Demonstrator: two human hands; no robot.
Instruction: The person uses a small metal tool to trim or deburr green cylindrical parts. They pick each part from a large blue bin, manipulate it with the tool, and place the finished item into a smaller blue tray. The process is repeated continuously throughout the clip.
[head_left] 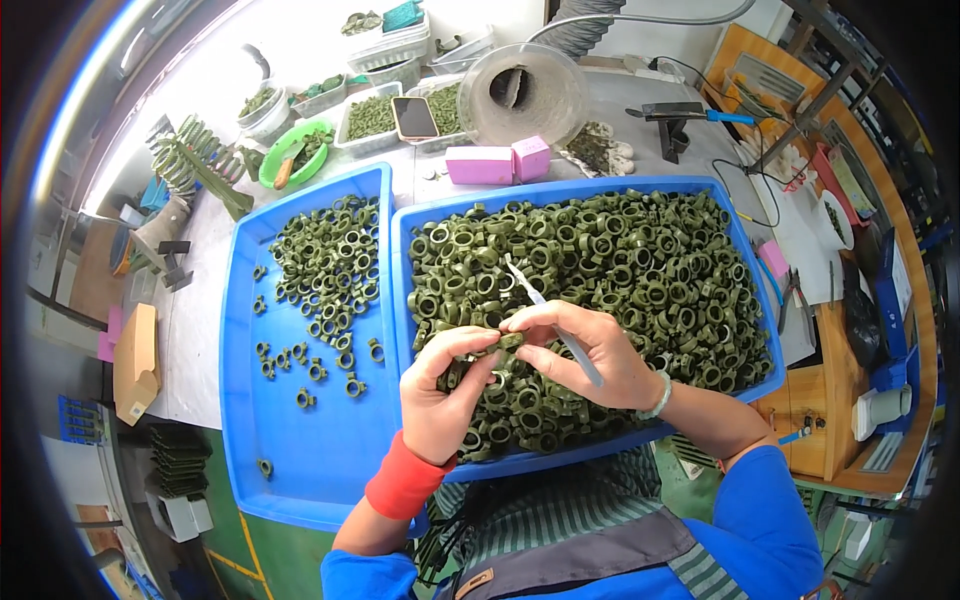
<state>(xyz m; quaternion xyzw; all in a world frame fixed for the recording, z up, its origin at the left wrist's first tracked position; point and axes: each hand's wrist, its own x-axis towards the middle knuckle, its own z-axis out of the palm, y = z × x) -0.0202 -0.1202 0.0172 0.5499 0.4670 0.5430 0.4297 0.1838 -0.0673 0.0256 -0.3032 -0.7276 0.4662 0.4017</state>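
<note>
Above the front of a blue tray [402,240] heaped with dark green ring-shaped pieces [600,250], my two hands meet. Thumb and fingers of my left hand [440,385] pinch one small green ring [511,341]. My right hand [600,355] steadies the ring's other side with its fingertips. A slim pale-handled tool like a craft knife [528,284] is also held in the right hand, its narrow tip pointing up and away to the left. My fingers partly cover the ring. On the left, a second blue tray [290,470] carries a looser scatter of the same rings.
Pink blocks [480,166], a phone [415,118] lying on tubs of green pieces, and a round translucent hood [525,95] with a duct stand behind the trays. A green bowl [300,150] is at the back left. Pliers [795,295] lie at the right.
</note>
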